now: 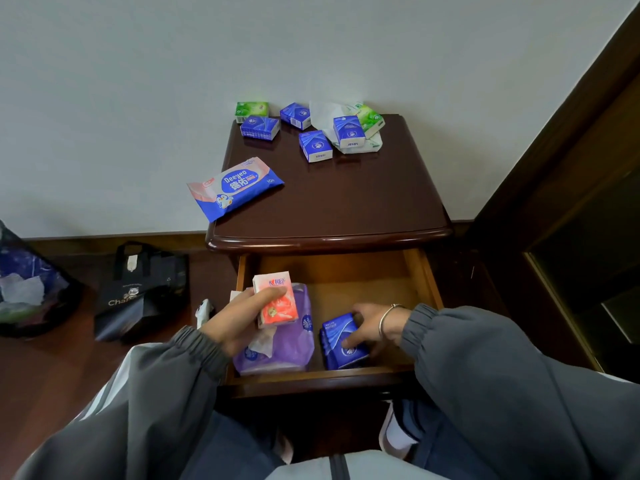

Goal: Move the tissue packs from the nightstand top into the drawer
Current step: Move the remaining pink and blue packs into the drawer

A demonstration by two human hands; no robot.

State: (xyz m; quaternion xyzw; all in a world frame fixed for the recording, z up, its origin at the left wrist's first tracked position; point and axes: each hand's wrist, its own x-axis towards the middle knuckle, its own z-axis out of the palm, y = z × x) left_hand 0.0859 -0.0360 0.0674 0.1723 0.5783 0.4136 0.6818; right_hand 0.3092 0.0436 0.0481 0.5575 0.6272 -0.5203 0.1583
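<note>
- Drawer (424, 282) of the dark wooden nightstand (332, 206) stands pulled open in the lower middle of the frame, and both hands reach into it.
- Left hand (239, 317), at the drawer's left side, pinches an orange-and-pink tissue pack (275, 299) between thumb and fingers; the pack is held just above a purple soft pack (277, 351) that lies on the drawer floor at the left.
- Right hand (370, 327), with a metal bangle (386, 322) at the wrist, has its fingers curled over a short row of blue tissue packs (341, 342) standing on edge at the middle front of the drawer; fingertips touch the top pack.
- Blue and pink wet-wipe pack (235, 188) lies flat at the left edge of the nightstand top, partly overhanging it.
- Toward the back of the top, in the upper middle of the frame, small packs sit near one another: a green pack (251, 110), three blue ones (259, 127) (295, 115) (315, 146), and a fourth blue pack (349, 132) propped upright on a white wrapper (360, 147) beside another green pack (371, 120).
- Black tote bag (142, 292) rests on the floor at the left of the frame.
- Both forearms are covered by grey sleeves (485, 368).
</note>
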